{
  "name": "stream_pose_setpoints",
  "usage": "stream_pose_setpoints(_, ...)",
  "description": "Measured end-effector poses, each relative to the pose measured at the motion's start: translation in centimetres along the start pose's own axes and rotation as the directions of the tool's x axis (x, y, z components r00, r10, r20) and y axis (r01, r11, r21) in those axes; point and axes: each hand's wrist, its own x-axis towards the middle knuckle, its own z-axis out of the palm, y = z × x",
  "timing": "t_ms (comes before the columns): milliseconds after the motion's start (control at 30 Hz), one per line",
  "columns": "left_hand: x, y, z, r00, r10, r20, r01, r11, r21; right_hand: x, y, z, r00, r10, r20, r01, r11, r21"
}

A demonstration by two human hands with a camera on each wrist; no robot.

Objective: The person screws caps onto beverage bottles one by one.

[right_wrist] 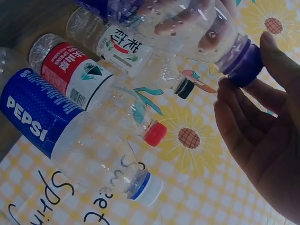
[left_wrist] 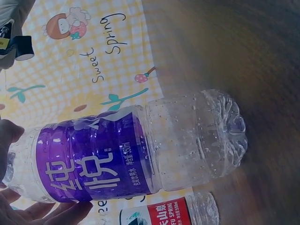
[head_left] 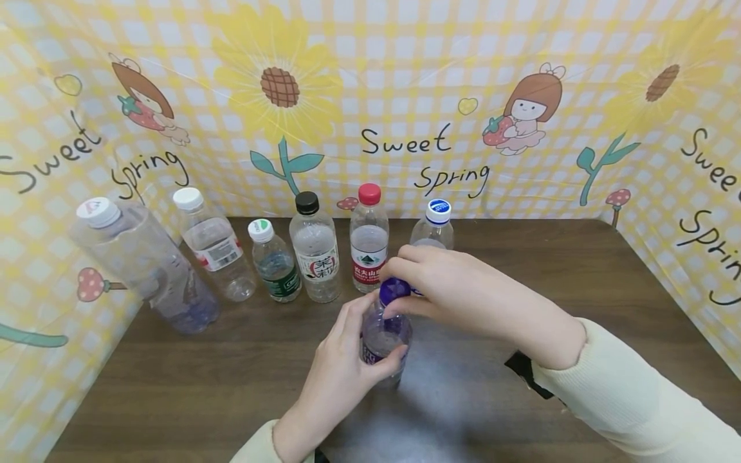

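Note:
A clear plastic bottle (left_wrist: pixel 180 145) with a purple label stands near the middle of the table, its purple cap (head_left: pixel 395 291) on the neck. My left hand (head_left: pixel 341 370) grips the bottle's upper body, thumb on one side and fingers on the other. From above, my right hand (head_left: pixel 442 283) pinches the purple cap between thumb and fingers; the right wrist view shows the cap (right_wrist: pixel 246 65) at the fingertips. Whether the cap is loose on the neck, I cannot tell. Just behind stand a red-capped bottle (head_left: pixel 369 238) and a blue-and-white-capped Pepsi bottle (right_wrist: pixel 42 112), partly hidden by my right hand.
Further left in the row are a black-capped bottle (head_left: pixel 315 247), a small green-labelled bottle (head_left: pixel 274 263), a white-capped bottle (head_left: pixel 217 244) and a large bottle (head_left: pixel 150 263). A patterned cloth (head_left: pixel 370 77) hangs behind the brown table (head_left: pixel 550 270). A black patch (head_left: pixel 528 374) lies near my right sleeve.

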Motion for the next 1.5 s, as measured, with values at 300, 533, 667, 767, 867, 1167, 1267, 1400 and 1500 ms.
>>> stream_pose_setpoints(300,0.0,0.0,0.0,1.000,-0.005,0.000,0.005,1.000,-0.007,-0.1,0.1,-0.9,0.996,-0.012,0.090,0.005,0.997,0.071)
stream_pose_setpoints(533,-0.1,0.2,0.0,0.999,-0.045,0.020,0.045,0.999,0.000,-0.1,0.6,-1.3,0.980,-0.117,0.159,0.095,0.986,0.138)
stream_pose_setpoints(667,-0.1,0.2,0.0,0.998,-0.050,0.023,0.050,0.999,0.000,0.0,0.8,-1.1,0.980,-0.133,0.150,0.113,0.985,0.132)
stream_pose_setpoints(767,0.0,0.2,0.0,0.999,-0.042,0.021,0.042,0.999,-0.001,0.1,0.9,-1.0,0.981,-0.139,0.137,0.123,0.985,0.123)
stream_pose_setpoints(867,0.0,0.3,0.0,0.999,-0.032,0.014,0.032,0.999,0.000,0.2,0.8,-1.0,0.983,-0.127,0.134,0.112,0.987,0.112)
stream_pose_setpoints(1167,0.0,0.3,0.0,1.000,0.000,-0.007,0.000,1.000,0.009,0.1,0.6,-0.7,0.991,-0.120,0.065,0.118,0.992,0.039)
stream_pose_setpoints(1267,0.0,0.3,0.1,1.000,0.008,-0.013,-0.008,1.000,0.003,0.0,0.4,-0.5,0.993,-0.109,0.041,0.109,0.994,0.001)
stream_pose_setpoints(1400,0.0,0.3,0.2,1.000,0.016,-0.020,-0.016,1.000,-0.001,0.0,0.0,-0.1,0.996,-0.089,-0.001,0.089,0.994,-0.062)
stream_pose_setpoints(1500,0.0,0.3,0.2,1.000,0.016,-0.016,-0.016,1.000,-0.005,-0.1,-0.3,0.1,0.997,-0.074,-0.029,0.071,0.992,-0.101)
